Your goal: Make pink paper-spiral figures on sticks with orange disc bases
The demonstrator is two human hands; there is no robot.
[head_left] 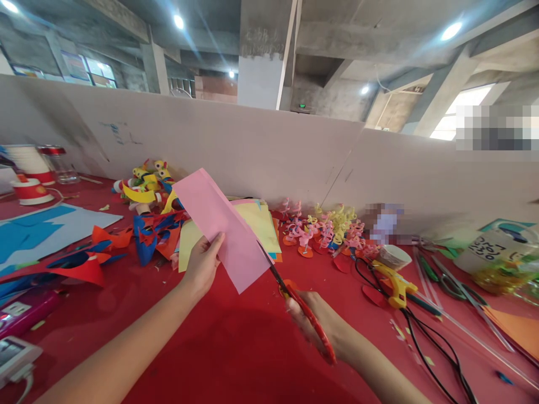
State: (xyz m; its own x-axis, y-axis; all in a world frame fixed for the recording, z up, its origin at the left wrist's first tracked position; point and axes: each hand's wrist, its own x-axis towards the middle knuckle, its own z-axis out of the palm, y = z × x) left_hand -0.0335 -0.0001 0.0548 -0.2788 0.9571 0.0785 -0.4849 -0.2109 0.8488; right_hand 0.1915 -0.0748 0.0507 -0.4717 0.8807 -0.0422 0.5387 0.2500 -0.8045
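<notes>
Feed's clear enough, big stuff first. I've got the pale partition [210,137] across 12 and the red table [236,365] running down to 6. Pink sheet [223,216] is up off the table just left of centre, so clocks below are from it. Paper stack [257,221] at 2, mostly yellow, partly hidden behind the sheet. Left hand [204,264] at 7, pinching the sheet's lower left edge, thumb on top. Right hand [326,314] at 4, fingers wrapped round the red handles of the scissors [309,317]. Blades meet the sheet's right edge; can't tell how wide they stand or whether they've bitten. Progress, my read: cutting is at the very start, since the sheet looks whole, no slit visible, so nearly all of it is left. Elsewhere, finished-looking pieces: yellow figures [147,182] at 10, small pink and yellow curled figures [343,217] at 3. Glue gun [398,287] lies at 4, beyond the right hand, nobody on it.
</notes>
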